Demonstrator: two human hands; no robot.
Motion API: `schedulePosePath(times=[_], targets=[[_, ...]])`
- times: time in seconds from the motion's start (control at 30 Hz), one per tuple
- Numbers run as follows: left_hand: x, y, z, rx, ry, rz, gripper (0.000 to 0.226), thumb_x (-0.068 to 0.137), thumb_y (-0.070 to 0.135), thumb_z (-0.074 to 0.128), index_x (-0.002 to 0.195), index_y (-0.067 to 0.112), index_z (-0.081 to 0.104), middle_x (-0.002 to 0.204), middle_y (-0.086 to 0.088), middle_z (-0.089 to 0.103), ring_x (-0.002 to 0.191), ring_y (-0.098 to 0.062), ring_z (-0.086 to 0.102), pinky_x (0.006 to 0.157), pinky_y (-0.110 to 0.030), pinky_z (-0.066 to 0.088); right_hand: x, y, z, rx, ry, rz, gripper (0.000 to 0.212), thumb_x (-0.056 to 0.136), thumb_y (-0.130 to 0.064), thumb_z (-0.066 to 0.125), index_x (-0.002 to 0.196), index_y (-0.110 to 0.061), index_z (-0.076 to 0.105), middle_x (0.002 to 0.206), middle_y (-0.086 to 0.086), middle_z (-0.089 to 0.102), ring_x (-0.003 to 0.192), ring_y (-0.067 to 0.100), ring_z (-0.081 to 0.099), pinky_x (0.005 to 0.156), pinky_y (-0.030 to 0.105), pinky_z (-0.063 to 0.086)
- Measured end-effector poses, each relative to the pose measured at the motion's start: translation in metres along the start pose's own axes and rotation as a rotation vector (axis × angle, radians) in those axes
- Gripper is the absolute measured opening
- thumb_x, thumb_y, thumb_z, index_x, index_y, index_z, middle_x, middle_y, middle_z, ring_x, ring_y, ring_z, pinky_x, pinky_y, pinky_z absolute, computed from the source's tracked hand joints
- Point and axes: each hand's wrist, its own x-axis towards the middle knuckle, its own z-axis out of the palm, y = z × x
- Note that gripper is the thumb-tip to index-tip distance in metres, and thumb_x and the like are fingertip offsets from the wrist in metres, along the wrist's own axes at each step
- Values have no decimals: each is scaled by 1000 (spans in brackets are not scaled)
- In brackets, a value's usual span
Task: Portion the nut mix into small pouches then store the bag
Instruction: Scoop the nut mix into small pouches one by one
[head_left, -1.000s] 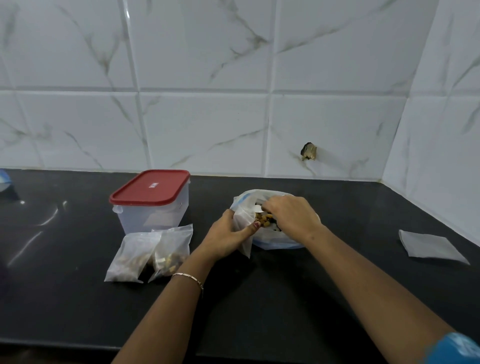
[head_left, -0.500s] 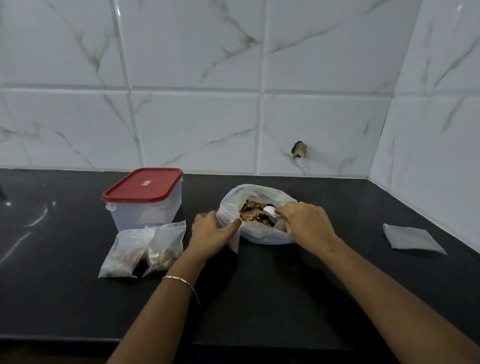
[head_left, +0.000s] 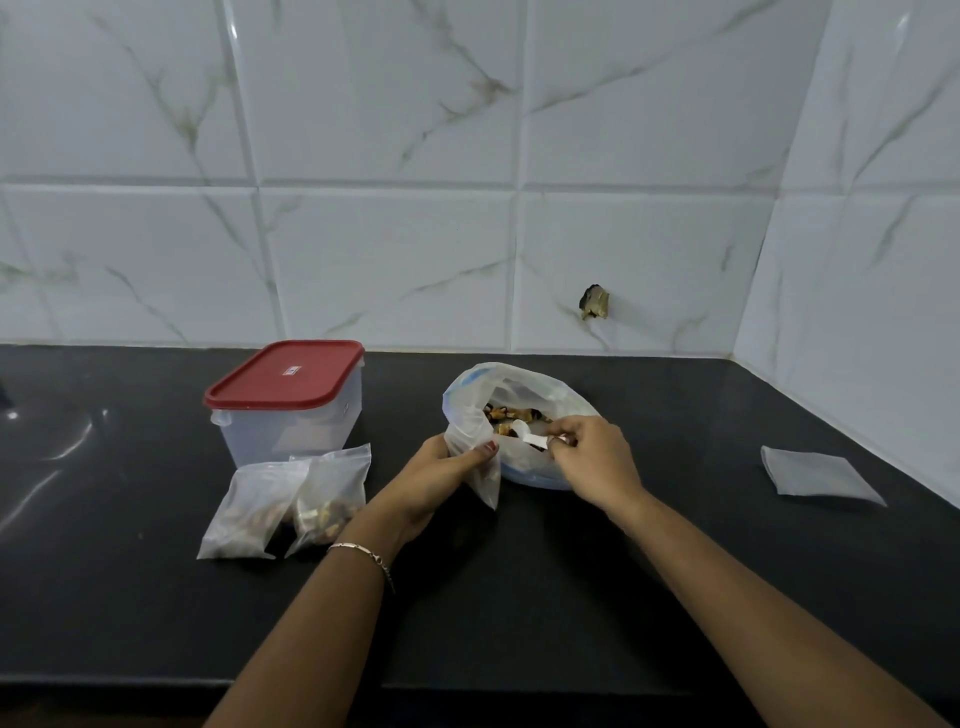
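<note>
Our left hand (head_left: 431, 478) grips a small clear plastic pouch (head_left: 485, 483) against the left rim of the open translucent nut-mix bag (head_left: 524, 382). Our right hand (head_left: 597, 462) pinches a small white spoon (head_left: 521, 430), bowl pointing left toward the pouch mouth.

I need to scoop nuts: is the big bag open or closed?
Open. The bag gapes upward, nuts show inside, the right hand holds a white spoon in it, the left hand a pouch at its rim.

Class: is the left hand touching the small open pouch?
Touching: the head view shows the left hand gripping the small pouch, thumb across it.
</note>
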Motion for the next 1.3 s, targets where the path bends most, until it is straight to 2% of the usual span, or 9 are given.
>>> schedulePosePath(times=[0.13, 0.27, 0.43, 0.53, 0.67, 0.87, 1.07, 1.2, 1.3], targets=[[-2, 1, 3, -43, -35, 25, 41, 90, 25, 63, 128, 12, 55, 119, -4, 67, 113, -17, 62, 103, -36, 46, -1, -2, 2, 152, -40, 95, 26, 86, -9, 59, 101, -23, 75, 89, -10, 68, 88, 13, 64, 71, 24, 47], [-2, 0, 5, -23, -90, 39, 40, 93, 24, 60, 131, 11, 54, 120, -5, 67, 115, -18, 61, 106, -37, 43, 0, -4, 8, 270, -73, 194, 20, 85, -10, 62, 94, -22, 76, 96, -5, 69, 93, 13, 61, 83, 32, 51], [-2, 1, 5, 9, -144, 54, 40, 93, 22, 59, 131, 12, 54, 122, -4, 67, 116, -17, 61, 106, -35, 44, 3, -12, 11, 525, -79, 399, 16, 89, -3, 58, 80, -13, 68, 67, 6, 59, 49, 9, 45, 43, 19, 36], [-1, -1, 5, 57, -158, 81, 48, 86, 29, 66, 130, 15, 54, 121, -1, 67, 115, -14, 62, 105, -34, 44, 9, -12, 9, 645, -109, 548, 13, 91, -6, 55, 79, -7, 60, 62, 5, 51, 34, 6, 34, 29, 16, 23], [-4, -1, 10, 125, -136, 127, 33, 90, 26, 63, 123, 23, 56, 118, 4, 67, 111, -8, 62, 98, -26, 47, 13, -10, 10, 724, -130, 586, 12, 92, -6, 52, 82, -8, 58, 62, 4, 49, 31, 5, 32, 28, 14, 18], [0, -5, 13, 112, -117, 149, 36, 94, 27, 60, 127, 18, 54, 121, -1, 67, 114, -13, 61, 102, -30, 46, 2, -19, 11, 437, -113, 297, 30, 87, 1, 55, 77, -24, 69, 65, -4, 56, 59, 10, 46, 50, 21, 37], [-3, -3, 16, 142, -135, 138, 34, 94, 28, 58, 127, 19, 53, 120, 0, 66, 112, -10, 61, 93, -21, 49, 7, -12, 11, 730, -160, 554, 15, 94, -4, 51, 81, -8, 57, 60, 2, 47, 33, 4, 34, 28, 16, 19], [-7, -1, 17, 75, -17, 138, 35, 89, 27, 66, 121, 23, 53, 121, 4, 63, 106, -5, 60, 82, -17, 48, 9, -13, 8, 905, -184, 634, 22, 96, -5, 45, 80, -4, 59, 61, 3, 49, 29, 2, 31, 28, 14, 15], [-7, -3, 12, 152, 189, 178, 37, 83, 30, 73, 111, 30, 48, 128, 2, 47, 108, -9, 53, 91, -24, 44, 5, -19, 0, 934, -194, 623, 23, 96, -3, 43, 83, -2, 63, 65, 3, 53, 32, 3, 30, 31, 14, 15]])
